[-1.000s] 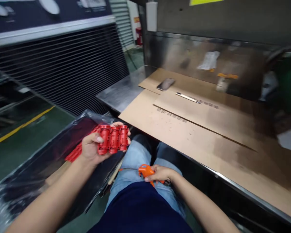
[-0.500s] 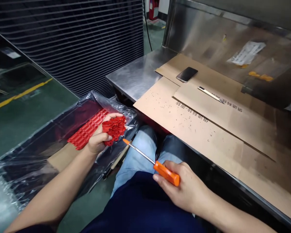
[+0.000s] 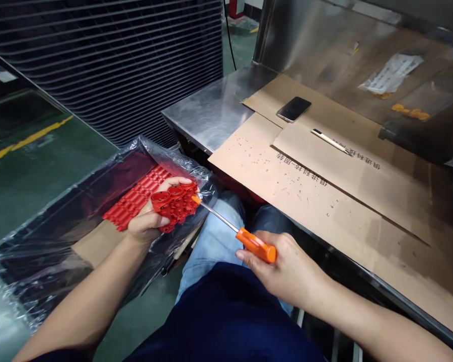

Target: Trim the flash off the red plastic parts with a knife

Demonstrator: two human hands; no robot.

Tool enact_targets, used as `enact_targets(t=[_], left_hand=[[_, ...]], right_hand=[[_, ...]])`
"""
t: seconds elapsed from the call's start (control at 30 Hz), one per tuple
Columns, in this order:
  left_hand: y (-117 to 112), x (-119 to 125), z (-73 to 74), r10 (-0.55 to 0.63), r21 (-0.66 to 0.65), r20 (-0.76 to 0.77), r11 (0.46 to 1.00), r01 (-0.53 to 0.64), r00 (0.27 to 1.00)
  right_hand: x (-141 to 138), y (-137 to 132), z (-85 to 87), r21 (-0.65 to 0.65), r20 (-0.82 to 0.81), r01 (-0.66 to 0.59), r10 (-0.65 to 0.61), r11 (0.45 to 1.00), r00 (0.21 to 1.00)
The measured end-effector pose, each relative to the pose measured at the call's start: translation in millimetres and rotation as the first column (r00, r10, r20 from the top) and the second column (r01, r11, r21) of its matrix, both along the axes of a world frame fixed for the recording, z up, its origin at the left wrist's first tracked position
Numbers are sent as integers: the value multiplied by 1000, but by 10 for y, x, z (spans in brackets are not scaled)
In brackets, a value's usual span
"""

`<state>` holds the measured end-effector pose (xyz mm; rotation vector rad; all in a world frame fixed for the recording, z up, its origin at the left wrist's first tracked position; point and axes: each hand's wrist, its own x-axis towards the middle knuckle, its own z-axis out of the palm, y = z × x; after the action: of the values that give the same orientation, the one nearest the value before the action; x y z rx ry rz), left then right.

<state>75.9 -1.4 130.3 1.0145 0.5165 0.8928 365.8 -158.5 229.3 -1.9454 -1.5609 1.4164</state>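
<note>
At far left, a yellow floor line point(image 3: 30, 142) crosses the green floor. Next comes a clear plastic bag point(image 3: 41, 264), with a strip of red moulded plastic parts point(image 3: 136, 197) lying in it. Just right of the strip, the left hand point(image 3: 147, 223) cradles a red moulded plastic block point(image 3: 175, 205) from beneath, its fingers point(image 3: 183, 182) pressed together and curled round the block's far edge. The left hand is the nearer to the block. The right hand point(image 3: 287, 269) lies farther right, its fingers point(image 3: 272, 237) wrapped round the orange handle of a screwdriver point(image 3: 254, 245). The steel shaft's long axis runs up and left, and its orange tip is at the block's right edge, touching or just beside it; I cannot tell which. Further right, a stainless steel desk point(image 3: 207, 110) carries a cardboard sheet point(image 3: 305, 201), a smartphone point(image 3: 293, 109) and a pen point(image 3: 331, 141).
</note>
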Motion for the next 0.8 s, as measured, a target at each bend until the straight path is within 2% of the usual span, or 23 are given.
enact_targets(t=[0.33,0.6,0.8], left_hand=[[25,-127,39,-25,-82,106,996,34,994],[126,-91,165,110,-53,148,993,-103,983],[138,-9,161,117,-10,157,993,-117,981]], right_hand=[[20,112,-6,2,-17,27,-27,1000,999],[-20,63,-59,-8,5,-37,37,999,999],[-127,17,-127,0,-18,-71,71,998,997]])
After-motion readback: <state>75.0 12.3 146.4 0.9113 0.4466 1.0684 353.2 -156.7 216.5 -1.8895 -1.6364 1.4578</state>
